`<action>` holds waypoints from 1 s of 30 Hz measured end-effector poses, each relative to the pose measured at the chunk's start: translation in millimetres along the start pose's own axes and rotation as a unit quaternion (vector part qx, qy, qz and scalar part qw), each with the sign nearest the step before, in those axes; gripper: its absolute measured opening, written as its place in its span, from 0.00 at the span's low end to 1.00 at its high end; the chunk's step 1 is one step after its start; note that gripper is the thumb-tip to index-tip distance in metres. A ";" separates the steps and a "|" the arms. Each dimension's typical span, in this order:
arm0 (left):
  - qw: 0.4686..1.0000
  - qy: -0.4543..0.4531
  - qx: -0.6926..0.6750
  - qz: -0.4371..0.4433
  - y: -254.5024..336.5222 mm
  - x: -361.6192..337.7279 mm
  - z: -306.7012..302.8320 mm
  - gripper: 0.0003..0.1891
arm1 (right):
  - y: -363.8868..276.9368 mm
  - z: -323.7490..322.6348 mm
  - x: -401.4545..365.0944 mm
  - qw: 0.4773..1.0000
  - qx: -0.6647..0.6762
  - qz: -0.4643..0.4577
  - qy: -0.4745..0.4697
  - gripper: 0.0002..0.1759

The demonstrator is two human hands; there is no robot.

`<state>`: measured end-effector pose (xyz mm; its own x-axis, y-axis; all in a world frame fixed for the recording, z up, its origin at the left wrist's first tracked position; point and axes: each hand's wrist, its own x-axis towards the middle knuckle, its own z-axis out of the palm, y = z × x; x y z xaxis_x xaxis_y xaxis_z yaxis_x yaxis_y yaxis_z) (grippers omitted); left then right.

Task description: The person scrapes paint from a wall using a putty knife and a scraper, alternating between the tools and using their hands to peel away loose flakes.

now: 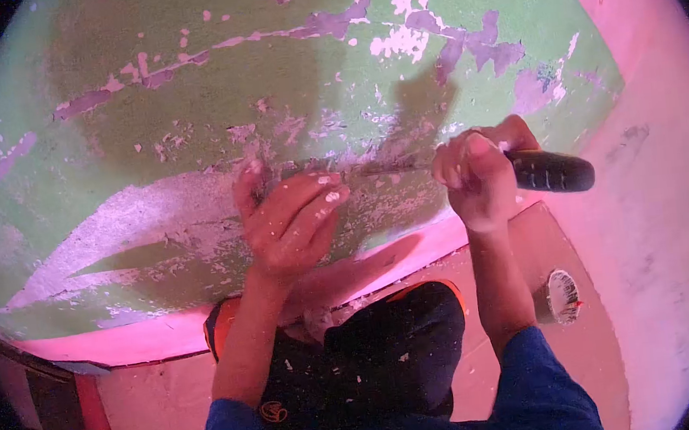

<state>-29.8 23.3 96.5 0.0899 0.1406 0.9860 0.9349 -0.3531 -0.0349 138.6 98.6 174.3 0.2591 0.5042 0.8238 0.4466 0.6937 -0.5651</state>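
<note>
My right hand [481, 173] is wrapped round the black handle [554, 171] of a scraper, whose butt points right. The thin blade [394, 169] runs leftward from that fist, seen nearly edge-on against the wall. At its far end, my left hand [291, 220] has its fingers bent, with the thumb apart on the other side. It seems to pinch the blade's end, partly hidden by the fingers. White flecks cling to the left fingertips. Behind both hands, the green painted wall [212, 136] shows peeled, pale patches and rough scraped marks.
A small round container with a whitish inside [564, 297] stands on the floor [457, 353] at my right. My dark-clothed legs [367, 362] are below the hands, close to the wall's foot. A pale wall [658, 201] adjoins on the right.
</note>
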 end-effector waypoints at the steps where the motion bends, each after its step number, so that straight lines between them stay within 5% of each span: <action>1: 1.000 -0.010 -0.008 0.027 -5.0 0.0 0.9 0.09 | -2.8 -2.5 -1.2 0.998 0.066 -0.005 -0.009 0.15; 7: 0.997 0.004 -0.070 -0.014 1.2 -5.3 -3.4 0.11 | -8.2 -22.6 3.3 0.900 0.423 -0.022 -0.103 0.15; 8: 0.997 0.008 -0.069 -0.015 3.2 -6.2 -1.8 0.11 | 3.2 -31.5 27.7 0.901 0.212 -0.330 -0.187 0.11; 9: 0.995 0.029 -0.100 -0.005 6.5 -8.5 -1.2 0.11 | 8.7 -29.1 25.3 0.900 0.212 -0.332 -0.188 0.11; 13: 0.993 0.036 -0.115 0.017 12.2 -0.8 1.7 0.14 | -12.9 -11.0 1.6 0.816 0.552 -0.036 -0.165 0.08; 14: 0.993 0.038 -0.111 0.017 13.0 -2.7 0.9 0.14 | -10.7 -19.1 7.9 0.893 0.428 -0.057 -0.124 0.09; 15: 0.993 0.033 -0.113 -0.003 13.4 -5.4 0.5 0.12 | -1.0 -38.0 28.3 0.883 0.308 -0.265 -0.236 0.12; 16: 0.993 0.028 -0.115 -0.024 13.0 -6.5 0.5 0.11 | -21.0 -42.1 27.0 0.881 0.310 -0.268 -0.237 0.12; 18: 0.991 0.027 -0.120 -0.053 17.7 3.0 2.9 0.10 | -81.6 -52.8 7.5 0.944 0.192 0.051 -0.263 0.12; 19: 0.988 0.023 -0.130 -0.074 20.1 5.7 2.2 0.10 | -94.6 -56.4 1.1 0.934 0.122 0.214 -0.260 0.15; 21: 0.991 0.006 -0.121 -0.064 10.4 -7.2 0.1 0.10 | 14.1 -22.5 -8.2 0.948 0.268 -0.060 -0.163 0.15; 23: 0.992 -0.004 -0.108 -0.065 4.1 -10.1 1.2 0.10 | 1.0 -35.3 22.5 0.694 0.649 -0.170 -0.262 0.18; 25: 0.992 0.037 -0.085 -0.085 4.7 -8.7 -0.2 0.09 | 32.9 -36.3 13.7 0.703 0.657 -0.169 -0.213 0.17; 27: 0.991 0.032 -0.096 -0.091 7.1 -9.6 -6.0 0.09 | -14.0 -14.1 -1.9 0.873 0.447 -0.093 -0.172 0.17; 28: 0.989 0.030 -0.107 -0.097 7.0 -9.7 -6.1 0.09 | -17.6 -22.7 4.2 0.872 0.448 -0.097 -0.174 0.17; 30: 0.988 0.064 -0.123 -0.065 5.9 -10.8 -2.9 0.08 | -22.5 -47.0 17.5 0.719 0.656 -0.118 -0.196 0.14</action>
<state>-26.3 17.0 86.1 -0.0831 0.0873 0.9927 0.8231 -0.5556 0.1178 173.3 67.7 203.6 -0.0673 0.2203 0.9731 -0.8209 0.5422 -0.1795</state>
